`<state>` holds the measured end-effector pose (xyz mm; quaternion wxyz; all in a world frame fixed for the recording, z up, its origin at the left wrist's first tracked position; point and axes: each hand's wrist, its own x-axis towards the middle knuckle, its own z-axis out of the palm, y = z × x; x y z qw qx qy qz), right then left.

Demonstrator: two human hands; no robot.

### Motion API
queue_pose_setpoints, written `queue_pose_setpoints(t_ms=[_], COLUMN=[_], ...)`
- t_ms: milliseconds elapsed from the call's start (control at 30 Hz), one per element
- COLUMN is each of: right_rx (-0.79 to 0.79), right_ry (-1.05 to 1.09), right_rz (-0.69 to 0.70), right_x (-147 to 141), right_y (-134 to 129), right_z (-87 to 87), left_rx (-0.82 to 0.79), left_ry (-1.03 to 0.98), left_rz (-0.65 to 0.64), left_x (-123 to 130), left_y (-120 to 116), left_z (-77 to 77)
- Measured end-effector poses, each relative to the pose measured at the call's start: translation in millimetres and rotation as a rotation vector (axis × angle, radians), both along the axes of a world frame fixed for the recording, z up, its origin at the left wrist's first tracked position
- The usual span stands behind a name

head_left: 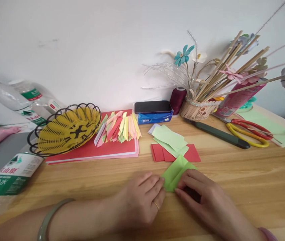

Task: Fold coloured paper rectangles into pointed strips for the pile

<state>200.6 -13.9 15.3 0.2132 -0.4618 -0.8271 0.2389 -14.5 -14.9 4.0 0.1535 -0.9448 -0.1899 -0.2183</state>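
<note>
A bright green piece of folding paper (pixel 174 173) lies on the wooden table in front of me, creased and partly folded, with a point toward the wall. My left hand (pixel 145 195) has its fingers curled and pressed together at the paper's left edge. At the lower right edge, my right hand (pixel 204 194) pinches the same paper between thumb and fingers, covering that corner. Just beyond lie pale green paper slips (pixel 170 137) and red paper slips (pixel 192 153) in loose overlapping piles.
Folded paper strips (pixel 119 129) rest on red sheets (pixel 102 155) beside a yellow basket (pixel 62 130). Plastic bottles (pixel 12 174) and a pink glue gun (pixel 0 135) are left. Behind stand a phone (pixel 153 107), thread spool (pixel 178 100), stick-filled pot (pixel 196 110), dark cutter (pixel 220 134) and scissors (pixel 248 134).
</note>
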Motion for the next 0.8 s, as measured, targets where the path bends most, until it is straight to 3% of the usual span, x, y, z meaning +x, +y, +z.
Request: queue_pose_setpoints(t_ms=[233, 500, 800], right_rx=[0.009, 0.03, 0.046], right_ry=[-0.069, -0.076, -0.06], right_rz=[-0.046, -0.045, -0.071], right_x=[-4, -4, -5], right_y=[0, 0, -1], right_z=[-2.3, -5.2, -5.0], left_rx=[-0.137, -0.127, -0.264], left_ry=[-0.028, -0.07, -0.011], left_rz=[0.006, -0.018, 0.114], left_x=[3, 4, 8], left_y=[-3, -2, -6], left_z=[-0.4, 7.9, -16.4])
